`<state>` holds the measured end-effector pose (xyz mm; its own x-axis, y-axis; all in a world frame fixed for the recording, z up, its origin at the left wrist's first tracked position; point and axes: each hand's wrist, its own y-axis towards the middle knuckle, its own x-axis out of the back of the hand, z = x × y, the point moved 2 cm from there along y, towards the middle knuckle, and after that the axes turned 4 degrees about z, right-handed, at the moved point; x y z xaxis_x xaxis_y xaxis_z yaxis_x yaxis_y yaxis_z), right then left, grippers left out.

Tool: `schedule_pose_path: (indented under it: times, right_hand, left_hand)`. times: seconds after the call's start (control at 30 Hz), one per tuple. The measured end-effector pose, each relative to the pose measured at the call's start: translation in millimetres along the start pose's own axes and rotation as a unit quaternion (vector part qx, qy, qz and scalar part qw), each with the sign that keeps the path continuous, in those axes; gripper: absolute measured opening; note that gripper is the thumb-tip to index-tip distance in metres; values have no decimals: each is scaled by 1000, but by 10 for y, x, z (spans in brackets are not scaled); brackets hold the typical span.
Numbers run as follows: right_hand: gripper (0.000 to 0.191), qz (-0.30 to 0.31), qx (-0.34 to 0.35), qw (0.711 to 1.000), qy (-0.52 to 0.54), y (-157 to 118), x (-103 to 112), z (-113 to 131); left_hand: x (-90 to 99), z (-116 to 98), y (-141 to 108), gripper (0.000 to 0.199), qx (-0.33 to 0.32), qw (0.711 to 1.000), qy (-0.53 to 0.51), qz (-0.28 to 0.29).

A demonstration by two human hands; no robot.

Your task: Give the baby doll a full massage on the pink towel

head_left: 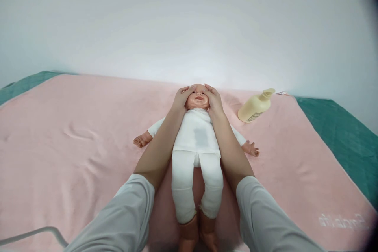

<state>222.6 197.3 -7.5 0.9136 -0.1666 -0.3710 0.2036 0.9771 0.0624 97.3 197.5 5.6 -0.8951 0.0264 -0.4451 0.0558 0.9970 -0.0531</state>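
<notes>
A baby doll [196, 132] in a white cloth suit lies on its back, its feet toward me and its arms spread out sideways. Around one side of its head curves my left hand [180, 97], the thumb resting on the brow near the eye. My right hand [213, 97] cups the opposite side in the same way, its thumb also on the brow. Between the hands the doll's nose, mouth and chin stay visible. The fingers behind the head are partly hidden. Both my forearms run along the doll's body, over its upper arms.
A pale yellow pump bottle [254, 106] stands, leaning in view, to the right of the doll's head. Beneath everything spreads a pink blanket [88, 145] over a green sheet [339, 138]. A white wall [189, 23] rises behind. At lower left is a grey curved bar [38, 231].
</notes>
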Motion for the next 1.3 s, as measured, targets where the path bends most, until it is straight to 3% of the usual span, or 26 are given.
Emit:
schedule_pose_path:
  times: [0.93,1.1,1.3]
  right_hand:
    - [19,-15,-22,1000,15,50,-18,8]
    - [26,-15,-28,999,25,60,-8,-13]
    - [37,0,-35,999,41,62,-11,-28]
  left_hand:
    - [5,37,27,17,13,999,-18,-30]
    - [-34,-19,10,5,10,998,-7,-56]
    - [-27,6,6,7,2,999,-16,-51]
